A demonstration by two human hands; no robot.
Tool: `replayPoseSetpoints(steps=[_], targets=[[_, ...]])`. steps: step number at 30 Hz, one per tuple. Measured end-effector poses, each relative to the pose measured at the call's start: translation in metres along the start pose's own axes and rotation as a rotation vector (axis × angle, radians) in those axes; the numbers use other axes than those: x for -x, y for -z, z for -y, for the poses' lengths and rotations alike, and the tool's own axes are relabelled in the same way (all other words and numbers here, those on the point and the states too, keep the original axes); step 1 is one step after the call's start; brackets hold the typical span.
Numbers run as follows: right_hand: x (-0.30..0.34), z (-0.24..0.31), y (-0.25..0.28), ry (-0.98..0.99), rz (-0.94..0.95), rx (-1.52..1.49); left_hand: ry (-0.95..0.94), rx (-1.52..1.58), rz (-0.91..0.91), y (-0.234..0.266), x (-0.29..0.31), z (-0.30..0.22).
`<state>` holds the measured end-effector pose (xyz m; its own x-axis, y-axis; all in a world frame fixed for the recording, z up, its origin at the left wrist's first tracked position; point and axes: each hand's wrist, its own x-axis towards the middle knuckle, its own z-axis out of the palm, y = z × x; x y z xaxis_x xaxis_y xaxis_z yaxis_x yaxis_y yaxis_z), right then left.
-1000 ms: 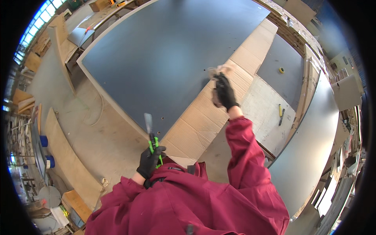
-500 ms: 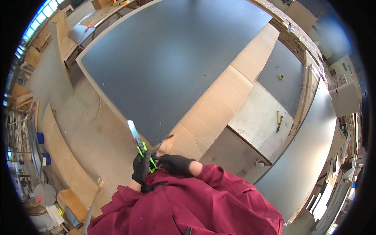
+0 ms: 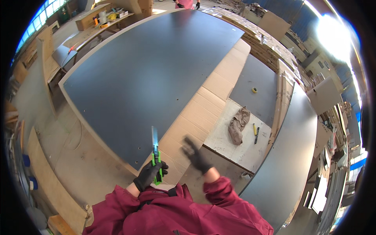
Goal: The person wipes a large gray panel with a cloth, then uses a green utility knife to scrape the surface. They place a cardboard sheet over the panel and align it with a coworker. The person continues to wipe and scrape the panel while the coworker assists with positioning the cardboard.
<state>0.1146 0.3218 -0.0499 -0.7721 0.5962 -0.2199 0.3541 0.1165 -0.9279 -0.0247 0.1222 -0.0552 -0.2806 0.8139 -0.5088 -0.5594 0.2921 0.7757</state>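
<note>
My left hand (image 3: 150, 173), in a black glove, is closed around a green-handled tool with a long flat metal blade (image 3: 154, 137). The blade points up and away, over the near corner of a large dark grey panel (image 3: 149, 66). My right hand (image 3: 196, 156), also gloved in black, is held out with fingers apart and nothing in it, slightly blurred. It is above the near edge of a brown cardboard strip (image 3: 207, 103) along the panel's right side. Right of that hand, a crumpled brown rag (image 3: 238, 125) lies on a whitish board (image 3: 223, 145).
Two small yellow-and-black tools (image 3: 255, 133) lie on the whitish board. A yellow tape roll (image 3: 254, 90) sits on a grey panel behind it. Another long grey panel (image 3: 290, 145) curves along the right. Beyond the large panel stands a person (image 3: 186, 4) with gloved hands.
My right hand has left the tool, moved right and opened. The rag now lies on the whitish board, which had none before. My left hand still grips the tool; the view has shifted.
</note>
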Motion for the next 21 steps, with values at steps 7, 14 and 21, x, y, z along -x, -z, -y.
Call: replayPoseSetpoints(steps=[7, 14, 21], targets=[[-0.002, -0.012, -0.064, 0.08, 0.137, -0.401, 0.075, -0.596, 0.285, -0.001, -0.032, 0.015], [-0.063, -0.026, -0.004, -0.148, -0.065, 0.15, -0.287, -1.686, -0.371, 0.061, -0.03, 0.0], [-0.128, -0.026, 0.003, 0.084, 0.004, 0.778, -0.287, -1.688, -0.311, 0.063, 0.015, 0.044]])
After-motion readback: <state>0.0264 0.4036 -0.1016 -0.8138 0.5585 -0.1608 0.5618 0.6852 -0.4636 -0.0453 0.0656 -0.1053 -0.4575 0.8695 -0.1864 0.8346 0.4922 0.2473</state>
